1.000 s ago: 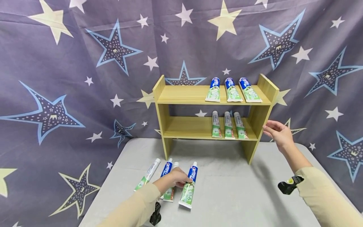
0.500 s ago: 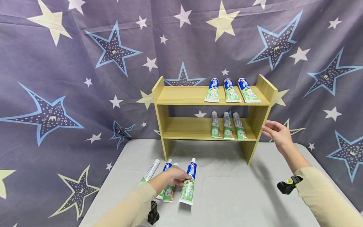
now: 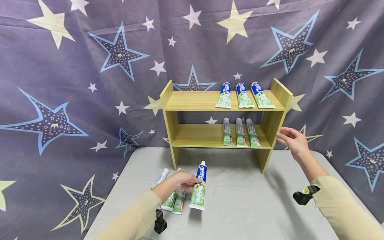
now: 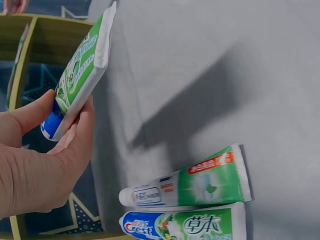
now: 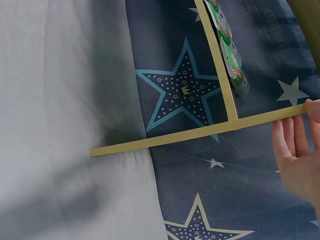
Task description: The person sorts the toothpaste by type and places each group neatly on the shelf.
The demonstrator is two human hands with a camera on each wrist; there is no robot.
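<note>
My left hand (image 3: pixel 184 181) pinches a blue, white and green Crest toothpaste tube (image 3: pixel 199 191) between thumb and fingers. The tube is held above the table, its cap towards the shelf, and casts a shadow below. Under and beside that hand lie a silver-capped green toothpaste tube (image 4: pixel 215 177), another Crest tube (image 4: pixel 192 223) and a white-capped tube (image 3: pixel 161 176), partly hidden by the arm. My right hand (image 3: pixel 295 141) holds the right side panel of the wooden shelf (image 3: pixel 195 100), thumb at the front edge and fingers against the outer face (image 5: pixel 295 142).
Three Crest tubes (image 3: pixel 241 96) lie on the right half of the upper board, and three silver-and-green tubes (image 3: pixel 240 133) on the right half of the lower board. The shelf stands at the back of the grey-covered table (image 3: pixel 237 206), before a star-patterned curtain (image 3: pixel 90 66).
My left hand has lifted the Crest tube off the table and carried it slightly forward towards the shelf. The right hand stays at the side panel.
</note>
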